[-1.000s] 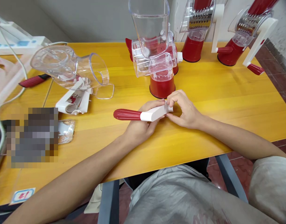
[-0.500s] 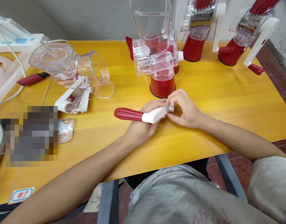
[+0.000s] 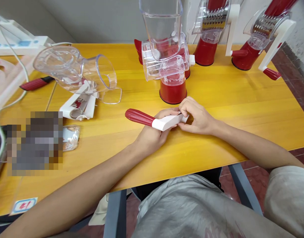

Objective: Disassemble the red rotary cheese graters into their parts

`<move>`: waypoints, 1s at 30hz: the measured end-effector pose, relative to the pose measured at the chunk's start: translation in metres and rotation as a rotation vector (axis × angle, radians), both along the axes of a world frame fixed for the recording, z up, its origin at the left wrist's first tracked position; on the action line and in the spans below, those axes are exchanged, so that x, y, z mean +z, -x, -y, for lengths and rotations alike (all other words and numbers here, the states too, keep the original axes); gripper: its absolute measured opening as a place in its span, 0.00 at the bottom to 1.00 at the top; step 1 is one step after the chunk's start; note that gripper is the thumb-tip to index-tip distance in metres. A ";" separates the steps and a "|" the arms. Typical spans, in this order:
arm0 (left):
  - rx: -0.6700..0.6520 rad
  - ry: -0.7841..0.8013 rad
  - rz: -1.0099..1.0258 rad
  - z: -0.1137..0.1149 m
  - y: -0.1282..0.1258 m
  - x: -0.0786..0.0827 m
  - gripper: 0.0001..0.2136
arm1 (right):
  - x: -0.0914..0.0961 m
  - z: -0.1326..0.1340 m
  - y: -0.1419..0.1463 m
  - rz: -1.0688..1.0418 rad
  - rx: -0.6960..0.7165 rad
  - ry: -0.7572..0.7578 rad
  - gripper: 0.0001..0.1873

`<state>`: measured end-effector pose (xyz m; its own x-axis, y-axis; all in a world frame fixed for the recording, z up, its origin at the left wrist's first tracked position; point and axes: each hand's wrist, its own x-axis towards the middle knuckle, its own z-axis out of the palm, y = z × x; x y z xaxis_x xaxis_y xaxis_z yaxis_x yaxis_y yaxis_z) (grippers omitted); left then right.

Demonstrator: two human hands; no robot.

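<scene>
A crank handle (image 3: 170, 121), a white arm with a ribbed red grip, lies across my left hand (image 3: 152, 135). The fingers of that hand are closed around the white arm, and the red grip sticks out to the left. My right hand (image 3: 197, 115) pinches the arm's far end with thumb and fingers; its fingertips partly hide that end. Just beyond both hands stands a rotary grater body (image 3: 173, 89) with a red base and a clear housing and hopper.
Two assembled graters (image 3: 206, 49) with cranks stand at the back right. To the left lie a clear housing (image 3: 67, 69), white crank parts (image 3: 79, 107), a red-handled tool (image 3: 36, 83), a white cable (image 3: 24, 74) and a blurred-out item (image 3: 39, 142). The table's front edge runs below my hands.
The crank handle has tilted slightly and shifted a little to the right, its red grip pointing more upward. Both hands keep hold of it.
</scene>
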<state>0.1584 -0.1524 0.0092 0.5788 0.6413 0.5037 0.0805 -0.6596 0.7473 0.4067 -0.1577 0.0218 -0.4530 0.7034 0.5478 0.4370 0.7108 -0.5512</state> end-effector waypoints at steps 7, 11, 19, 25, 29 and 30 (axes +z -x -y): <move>0.057 0.018 0.009 -0.003 0.001 -0.001 0.16 | 0.000 0.000 0.000 -0.048 -0.015 -0.022 0.14; 0.094 0.043 0.030 -0.002 0.000 0.000 0.17 | 0.000 0.000 0.001 -0.091 -0.003 -0.030 0.15; 0.108 0.001 0.001 -0.002 0.001 0.003 0.17 | 0.003 0.003 0.002 -0.109 -0.012 0.024 0.15; 0.132 -0.032 -0.026 -0.001 0.001 0.004 0.17 | 0.001 0.002 0.001 -0.094 -0.016 0.071 0.16; 0.187 0.097 -0.007 -0.002 0.001 0.006 0.17 | -0.002 0.000 0.000 -0.108 -0.007 0.076 0.20; 0.192 0.151 0.019 -0.003 0.000 0.006 0.18 | -0.002 0.000 0.000 -0.110 -0.006 0.069 0.20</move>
